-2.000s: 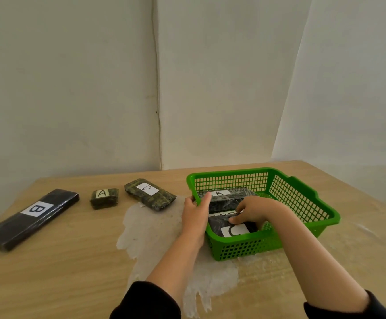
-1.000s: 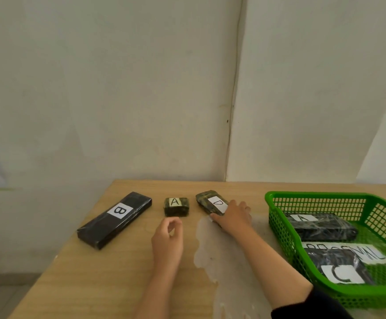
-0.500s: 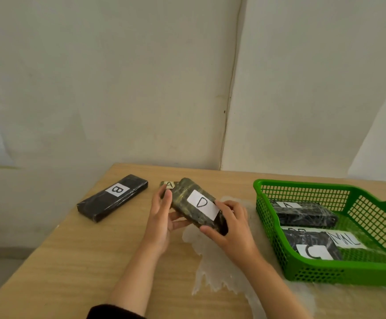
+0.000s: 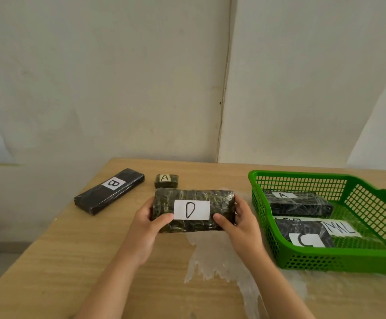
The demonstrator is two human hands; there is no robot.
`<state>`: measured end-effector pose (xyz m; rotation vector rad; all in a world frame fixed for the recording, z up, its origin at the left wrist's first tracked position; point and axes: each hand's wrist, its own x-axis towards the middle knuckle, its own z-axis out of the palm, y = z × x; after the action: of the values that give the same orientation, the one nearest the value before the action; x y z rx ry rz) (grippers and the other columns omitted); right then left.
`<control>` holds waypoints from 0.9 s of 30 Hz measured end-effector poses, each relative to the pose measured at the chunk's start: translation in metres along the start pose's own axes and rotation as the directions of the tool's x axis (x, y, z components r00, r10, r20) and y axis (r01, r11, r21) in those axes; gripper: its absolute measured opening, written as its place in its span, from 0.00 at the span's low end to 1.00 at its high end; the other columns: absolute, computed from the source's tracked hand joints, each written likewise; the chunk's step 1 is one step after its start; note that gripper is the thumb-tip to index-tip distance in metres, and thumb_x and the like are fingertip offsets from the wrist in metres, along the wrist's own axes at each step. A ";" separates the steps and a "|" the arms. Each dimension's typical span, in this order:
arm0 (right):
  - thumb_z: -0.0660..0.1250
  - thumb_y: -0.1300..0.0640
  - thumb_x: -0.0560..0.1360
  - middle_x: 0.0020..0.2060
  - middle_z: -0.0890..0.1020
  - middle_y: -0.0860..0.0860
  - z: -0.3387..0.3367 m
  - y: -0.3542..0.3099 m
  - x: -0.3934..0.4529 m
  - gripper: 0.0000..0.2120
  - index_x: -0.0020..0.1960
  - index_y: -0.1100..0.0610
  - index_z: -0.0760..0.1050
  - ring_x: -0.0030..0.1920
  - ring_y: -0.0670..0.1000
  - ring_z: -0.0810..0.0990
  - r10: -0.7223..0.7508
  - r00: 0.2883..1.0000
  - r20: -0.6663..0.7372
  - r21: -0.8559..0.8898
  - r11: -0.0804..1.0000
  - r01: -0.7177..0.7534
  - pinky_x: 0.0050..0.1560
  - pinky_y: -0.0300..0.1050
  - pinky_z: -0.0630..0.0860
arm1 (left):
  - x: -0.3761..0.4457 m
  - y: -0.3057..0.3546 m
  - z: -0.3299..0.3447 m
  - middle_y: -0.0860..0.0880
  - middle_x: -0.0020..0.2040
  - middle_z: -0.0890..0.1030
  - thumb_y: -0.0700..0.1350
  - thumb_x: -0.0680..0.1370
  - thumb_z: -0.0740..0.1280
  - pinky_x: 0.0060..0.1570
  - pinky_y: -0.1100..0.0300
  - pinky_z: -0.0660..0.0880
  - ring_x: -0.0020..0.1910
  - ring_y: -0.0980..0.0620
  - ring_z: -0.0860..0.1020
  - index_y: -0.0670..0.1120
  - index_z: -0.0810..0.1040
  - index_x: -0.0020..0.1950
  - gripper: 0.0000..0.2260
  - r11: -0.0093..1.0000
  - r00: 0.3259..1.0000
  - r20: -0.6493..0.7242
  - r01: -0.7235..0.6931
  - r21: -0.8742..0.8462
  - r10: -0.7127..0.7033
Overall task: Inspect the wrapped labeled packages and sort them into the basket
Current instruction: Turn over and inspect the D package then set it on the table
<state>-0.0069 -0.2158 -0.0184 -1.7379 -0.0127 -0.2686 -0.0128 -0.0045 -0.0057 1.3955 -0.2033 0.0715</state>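
Package D (image 4: 193,210) now level between hands (image 4: 149,223).

Two hands hold up the D package (image 4: 193,210) above the wooden surface (image 4: 49,261). The left hand (image 4: 149,223) grips its left end and the right hand (image 4: 242,223) grips its right end, with both thumbs on the front. Far behind it sit the small A package (image 4: 166,180) and the long B package (image 4: 109,191). On the right, the green basket (image 4: 339,261) holds two more packages.

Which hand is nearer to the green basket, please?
Right. The right hand grips the D package's end beside the basket; the left hand grips the far end.
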 end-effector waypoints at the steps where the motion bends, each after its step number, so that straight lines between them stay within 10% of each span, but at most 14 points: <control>1: 0.74 0.62 0.70 0.54 0.79 0.43 0.000 0.000 0.000 0.28 0.64 0.48 0.67 0.56 0.48 0.80 0.013 1.000 0.002 0.028 1.000 -0.013 0.58 0.49 0.78 | -0.001 0.000 0.000 0.48 0.51 0.85 0.52 0.66 0.75 0.50 0.53 0.78 0.51 0.50 0.83 0.52 0.78 0.56 0.20 0.998 1.000 -0.016 0.000 0.061 0.001; 5: 0.77 0.62 0.67 0.51 0.80 0.43 -0.001 -0.002 0.000 0.28 0.59 0.47 0.67 0.51 0.44 0.80 -0.008 1.000 0.003 -0.004 1.000 0.008 0.48 0.42 0.81 | 0.001 -0.005 0.007 0.54 0.47 0.85 0.58 0.70 0.69 0.42 0.68 0.78 0.46 0.62 0.82 0.55 0.77 0.53 0.14 0.954 0.981 -0.179 -0.022 0.298 0.079; 12: 0.68 0.60 0.75 0.49 0.81 0.48 -0.003 -0.008 -0.005 0.14 0.58 0.55 0.68 0.46 0.36 0.82 -0.031 0.995 0.097 0.145 0.989 0.017 0.40 0.32 0.78 | 0.001 -0.004 0.007 0.52 0.47 0.84 0.54 0.70 0.70 0.41 0.66 0.78 0.45 0.63 0.81 0.53 0.77 0.51 0.12 0.940 0.963 -0.198 -0.110 0.324 0.181; 16: 0.70 0.62 0.74 0.47 0.84 0.50 -0.007 -0.007 -0.001 0.11 0.53 0.49 0.75 0.50 0.47 0.83 -0.065 0.993 0.098 0.083 0.995 0.056 0.49 0.46 0.82 | 0.002 -0.007 0.000 0.56 0.49 0.82 0.59 0.68 0.70 0.42 0.65 0.79 0.46 0.61 0.81 0.53 0.75 0.56 0.19 0.882 0.950 -0.208 -0.116 0.457 0.233; 22: 0.71 0.63 0.72 0.42 0.83 0.40 -0.004 -0.006 -0.004 0.17 0.48 0.41 0.74 0.46 0.45 0.82 -0.217 0.966 0.139 -0.047 0.973 0.225 0.49 0.49 0.81 | 0.003 -0.011 0.010 0.50 0.50 0.82 0.65 0.66 0.68 0.46 0.52 0.82 0.49 0.51 0.82 0.54 0.75 0.51 0.20 0.981 0.953 -0.300 0.100 0.164 -0.047; 27: 0.70 0.46 0.72 0.48 0.80 0.38 0.000 -0.009 -0.012 0.13 0.55 0.40 0.71 0.49 0.44 0.80 -0.249 0.943 0.220 -0.001 0.967 0.255 0.54 0.48 0.78 | 0.002 -0.009 0.012 0.49 0.45 0.83 0.57 0.67 0.74 0.49 0.55 0.79 0.48 0.51 0.82 0.46 0.77 0.49 0.18 0.996 0.941 -0.331 -0.057 0.061 0.074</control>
<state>-0.0205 -0.2127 -0.0119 -1.7886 -0.3961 -0.2641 -0.0101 -0.0181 -0.0125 1.4046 0.0355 0.3686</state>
